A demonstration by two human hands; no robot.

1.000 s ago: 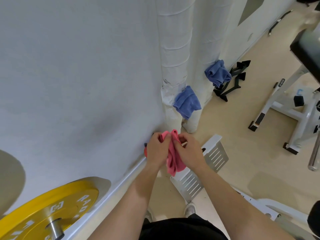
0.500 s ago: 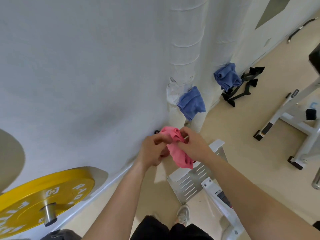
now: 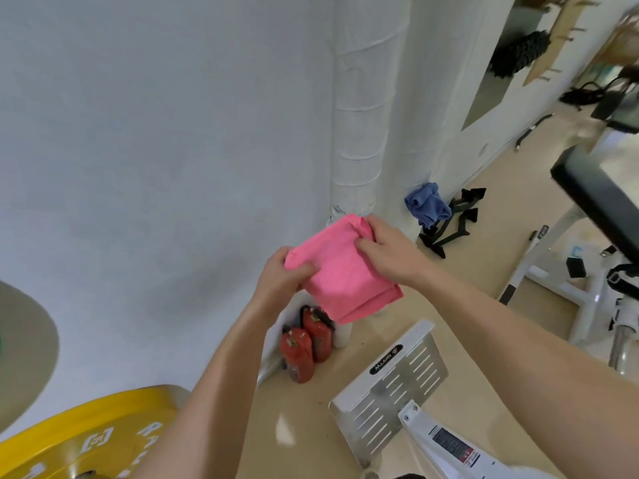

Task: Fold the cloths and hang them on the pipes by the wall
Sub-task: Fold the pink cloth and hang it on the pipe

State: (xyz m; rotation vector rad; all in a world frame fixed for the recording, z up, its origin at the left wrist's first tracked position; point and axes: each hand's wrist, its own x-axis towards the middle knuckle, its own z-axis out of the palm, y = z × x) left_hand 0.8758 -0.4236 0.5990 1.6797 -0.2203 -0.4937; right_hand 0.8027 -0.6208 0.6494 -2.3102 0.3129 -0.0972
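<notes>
A folded pink cloth [image 3: 345, 274] is held up in front of the wall, flat and roughly square. My left hand [image 3: 281, 278] pinches its near left corner, thumb on top. My right hand [image 3: 387, 252] grips its far right edge, fingers curled over the fabric. Just behind the cloth stands a white wrapped pipe [image 3: 359, 108]; a second white pipe [image 3: 420, 98] stands to its right. A blue cloth [image 3: 427, 203] hangs at the foot of that second pipe. The pink cloth hides the lower part of the near pipe.
Two red fire extinguishers [image 3: 306, 340] stand on the floor by the wall below the cloth. A white perforated metal footplate [image 3: 394, 382] lies to their right. A yellow weight plate [image 3: 79, 440] is at bottom left. Black handles [image 3: 456, 219] and a white machine frame [image 3: 570, 267] are at right.
The bunched pink cloth has been spread into a flat folded square and lifted higher toward the pipe. My hands moved apart to its edges. The view tilted up; the nearer blue cloth is now hidden.
</notes>
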